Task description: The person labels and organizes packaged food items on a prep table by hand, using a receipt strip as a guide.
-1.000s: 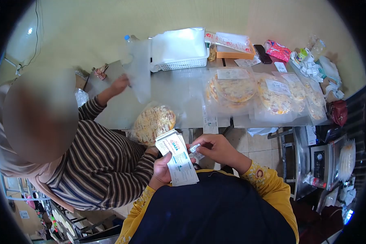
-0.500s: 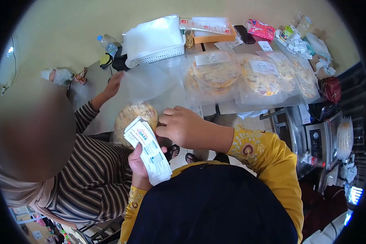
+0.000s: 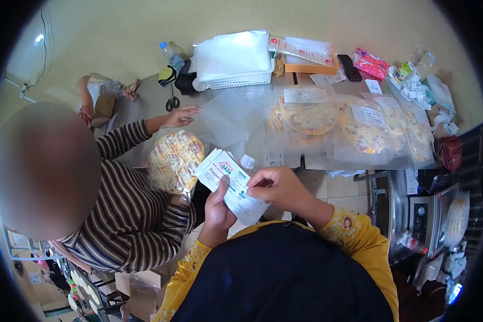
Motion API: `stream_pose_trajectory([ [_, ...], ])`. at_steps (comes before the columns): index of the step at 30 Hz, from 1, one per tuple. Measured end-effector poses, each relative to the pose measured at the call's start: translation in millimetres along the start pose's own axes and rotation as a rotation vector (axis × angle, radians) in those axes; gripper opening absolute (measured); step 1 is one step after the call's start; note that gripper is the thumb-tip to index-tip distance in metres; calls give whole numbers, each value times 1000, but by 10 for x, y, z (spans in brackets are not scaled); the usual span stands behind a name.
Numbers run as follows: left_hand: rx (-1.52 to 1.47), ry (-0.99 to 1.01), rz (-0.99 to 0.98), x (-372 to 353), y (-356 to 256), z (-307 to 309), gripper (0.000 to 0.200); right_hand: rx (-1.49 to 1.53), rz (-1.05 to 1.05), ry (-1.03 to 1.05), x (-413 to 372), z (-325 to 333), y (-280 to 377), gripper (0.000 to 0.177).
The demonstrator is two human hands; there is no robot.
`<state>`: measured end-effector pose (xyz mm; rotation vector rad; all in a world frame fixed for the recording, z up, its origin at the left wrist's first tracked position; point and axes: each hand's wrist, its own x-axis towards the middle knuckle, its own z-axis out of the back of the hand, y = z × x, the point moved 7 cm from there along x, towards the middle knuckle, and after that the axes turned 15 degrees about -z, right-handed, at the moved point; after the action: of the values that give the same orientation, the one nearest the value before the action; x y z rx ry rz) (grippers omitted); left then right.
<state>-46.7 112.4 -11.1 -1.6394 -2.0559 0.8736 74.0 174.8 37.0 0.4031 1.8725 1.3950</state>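
Slanting upper-left to lower-right, label stack gripped in left hand, grip of right hand unclear

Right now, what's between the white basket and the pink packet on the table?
In the head view, starting beside the basket: a small brown item, the orange tray, then the black phone; papers lie in front of the tray.

My left hand is lying partly hidden behind the labels, whose fine print is appearing unreadably small; my garment is running past the bottom edge.
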Motion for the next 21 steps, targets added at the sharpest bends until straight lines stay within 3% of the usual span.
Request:
stream_pose_trajectory([
  [8, 20, 4, -39, -18, 133, -88, 59, -18, 2, -29, 59, -144, -131, 13],
  [21, 105, 58, -67, -87, 165, 99, 54, -166, 73, -140, 169, -286, -238, 17],
])
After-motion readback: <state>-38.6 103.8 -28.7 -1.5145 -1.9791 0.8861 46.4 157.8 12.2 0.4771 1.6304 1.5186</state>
